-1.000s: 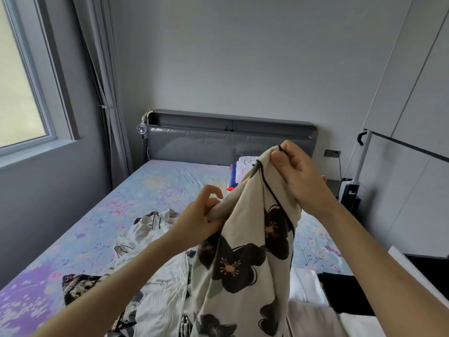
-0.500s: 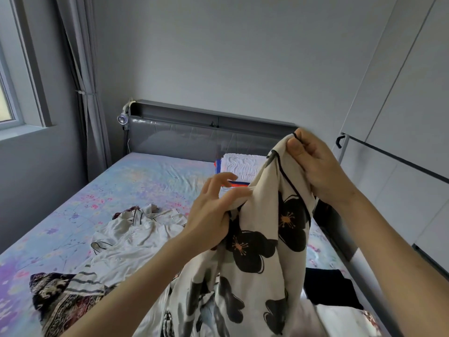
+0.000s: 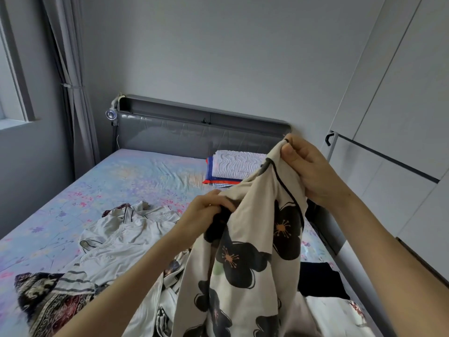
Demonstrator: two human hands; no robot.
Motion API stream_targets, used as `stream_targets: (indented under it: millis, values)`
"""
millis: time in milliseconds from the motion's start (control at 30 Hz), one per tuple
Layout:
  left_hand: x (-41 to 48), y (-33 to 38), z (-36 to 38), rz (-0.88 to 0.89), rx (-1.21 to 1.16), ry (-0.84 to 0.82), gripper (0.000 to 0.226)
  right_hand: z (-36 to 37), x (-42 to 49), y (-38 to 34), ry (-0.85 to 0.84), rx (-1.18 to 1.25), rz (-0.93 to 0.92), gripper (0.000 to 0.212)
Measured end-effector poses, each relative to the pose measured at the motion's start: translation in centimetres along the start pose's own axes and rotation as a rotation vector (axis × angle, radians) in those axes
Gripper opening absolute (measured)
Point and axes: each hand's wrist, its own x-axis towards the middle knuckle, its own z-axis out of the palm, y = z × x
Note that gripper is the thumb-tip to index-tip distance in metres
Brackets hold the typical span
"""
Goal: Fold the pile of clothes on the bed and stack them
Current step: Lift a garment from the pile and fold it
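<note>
Cream garment with black flowers: held up above the bed, right hand pinching its piped top edge, left hand clenched on bunched cloth lower down

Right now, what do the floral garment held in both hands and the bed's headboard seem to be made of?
The floral garment: seemingly thin, soft cloth, matte to faintly silky; it drapes in loose folds and has black piping. The headboard: likely grey faux leather or vinyl, glossy; it shows light reflections and wrinkles, perhaps a plastic cover.
</note>
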Motion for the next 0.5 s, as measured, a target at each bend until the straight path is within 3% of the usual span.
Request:
stream_targets:
  millis: [67, 167, 200, 267, 367, 500]
  values:
    - [-0.3, 1.2, -0.1, -0.133, -0.259, -0.204, 0.021, 0.5, -0.1, 0.1, -0.031, -0.059, 0.014, 0.03]
    - [-1.4, 1.3, -0.4, -0.086, -0.209, -0.409, 0.052, 1.1, -0.4, 0.5, -0.065, -0.117, 0.032, 0.021]
    - [-1.8, 1.3, -0.3, -0.072, -0.175, -0.447, 0.049, 1.2, -0.4, 0.5, -0.064, -0.119, 0.035, 0.02]
    - [-2.7, 1.0, -0.1, -0.056, -0.13, -0.468, 0.034, 1.5, -0.6, 0.5, -0.054, -0.104, 0.036, 0.019]
    - [-3.8, -0.6, 0.3, 0.008, -0.012, -0.436, 0.046, 1.4, -0.6, 0.2, -0.04, -0.069, 0.019, 0.022]
    - [-5.3, -5.3, 0.3, 0.156, 0.43, -0.409, 0.043, 0.5, -0.6, 0.0, 0.001, -0.037, 0.005, 0.03]
